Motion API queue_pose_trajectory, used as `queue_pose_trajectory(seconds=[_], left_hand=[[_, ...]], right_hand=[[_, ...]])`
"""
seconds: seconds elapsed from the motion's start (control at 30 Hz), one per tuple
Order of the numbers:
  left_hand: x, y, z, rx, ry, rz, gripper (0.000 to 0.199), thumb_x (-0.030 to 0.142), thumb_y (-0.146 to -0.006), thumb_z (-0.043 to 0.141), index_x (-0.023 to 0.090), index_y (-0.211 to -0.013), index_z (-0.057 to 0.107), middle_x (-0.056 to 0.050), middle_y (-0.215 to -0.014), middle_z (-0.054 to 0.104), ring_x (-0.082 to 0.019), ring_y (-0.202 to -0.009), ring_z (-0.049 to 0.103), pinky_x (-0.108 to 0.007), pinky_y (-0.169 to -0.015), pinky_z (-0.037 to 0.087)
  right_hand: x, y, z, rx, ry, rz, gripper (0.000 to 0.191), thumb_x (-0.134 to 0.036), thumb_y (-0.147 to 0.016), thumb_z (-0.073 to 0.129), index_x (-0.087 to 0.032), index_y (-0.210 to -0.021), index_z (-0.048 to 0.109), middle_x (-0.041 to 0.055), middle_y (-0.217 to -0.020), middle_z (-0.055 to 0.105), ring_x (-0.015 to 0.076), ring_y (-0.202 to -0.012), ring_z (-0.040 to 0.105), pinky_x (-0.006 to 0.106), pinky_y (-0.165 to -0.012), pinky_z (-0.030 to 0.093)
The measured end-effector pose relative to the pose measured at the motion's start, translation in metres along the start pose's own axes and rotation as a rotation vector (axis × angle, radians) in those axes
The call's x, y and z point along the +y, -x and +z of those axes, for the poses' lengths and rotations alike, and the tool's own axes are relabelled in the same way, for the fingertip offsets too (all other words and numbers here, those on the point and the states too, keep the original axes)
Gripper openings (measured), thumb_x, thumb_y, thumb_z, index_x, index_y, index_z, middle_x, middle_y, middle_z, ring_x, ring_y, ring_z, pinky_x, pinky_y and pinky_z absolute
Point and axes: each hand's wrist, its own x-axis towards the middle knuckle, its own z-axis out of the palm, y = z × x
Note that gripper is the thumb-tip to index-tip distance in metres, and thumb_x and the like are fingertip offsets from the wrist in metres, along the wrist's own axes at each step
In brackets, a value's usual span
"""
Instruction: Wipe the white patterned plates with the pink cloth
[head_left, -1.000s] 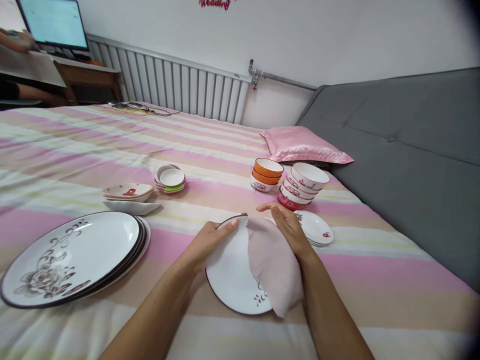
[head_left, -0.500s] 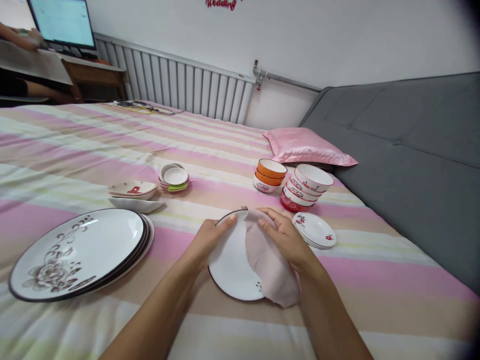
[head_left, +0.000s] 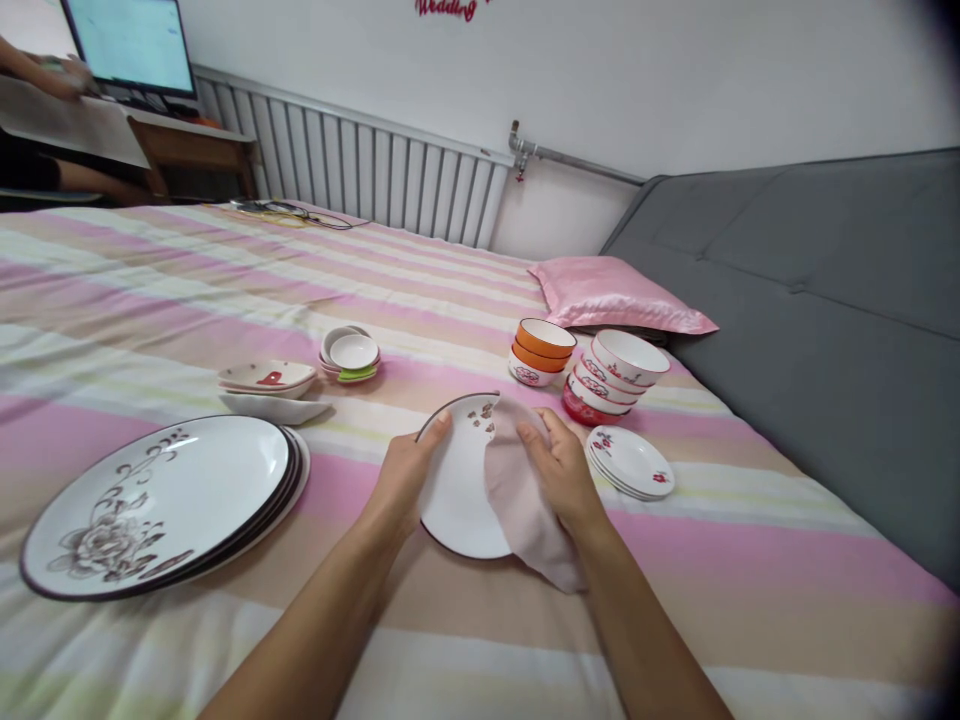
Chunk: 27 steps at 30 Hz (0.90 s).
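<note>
A round white plate (head_left: 459, 490) with a dark rim and a brown flower print is held up, tilted, between my two hands. My left hand (head_left: 409, 470) grips its left edge, thumb on the face. On the right side, my right hand (head_left: 564, 465) is closed on a pale pink-grey cloth (head_left: 521, 495), which drapes over the plate's right part and hides it. Whether the right fingers also pinch the plate's rim beneath the cloth cannot be seen. Just right of that hand lies a stack of small flowered plates (head_left: 631, 462).
Large oval plates (head_left: 187, 480) are stacked at left, with boat-shaped dishes (head_left: 266, 378) and small dishes (head_left: 352, 353) behind. Orange bowls (head_left: 543, 345) and red-white bowls (head_left: 619, 370) stand by a pink pillow (head_left: 615, 292). A grey headboard (head_left: 825, 300) borders the bed; a person (head_left: 45, 80) sits far left.
The plate has risen slightly and turned in my hands, so its flower print now shows at the top. Both hands and the cloth moved along with it.
</note>
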Motion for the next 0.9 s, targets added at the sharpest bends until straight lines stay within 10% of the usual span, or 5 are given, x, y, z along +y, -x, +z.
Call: queue_pose_trajectory(seconds=[0.9], left_hand=[[-0.014,-0.007,0.005,0.301,0.465,0.183,0.048,0.048,-0.068,0.068,0.013,-0.100,0.065,-0.011,-0.098,0.069,-0.023,-0.086,0.066,-0.030,-0.069,0.056]], right_hand=[[-0.006,0.026,0.050,0.291,-0.011,0.267,0.026,-0.045,-0.088,0.033,-0.023,-0.097,0.043,0.0072,-0.091,0.056,0.0212,-0.087,0.054,0.031,-0.073,0.042]])
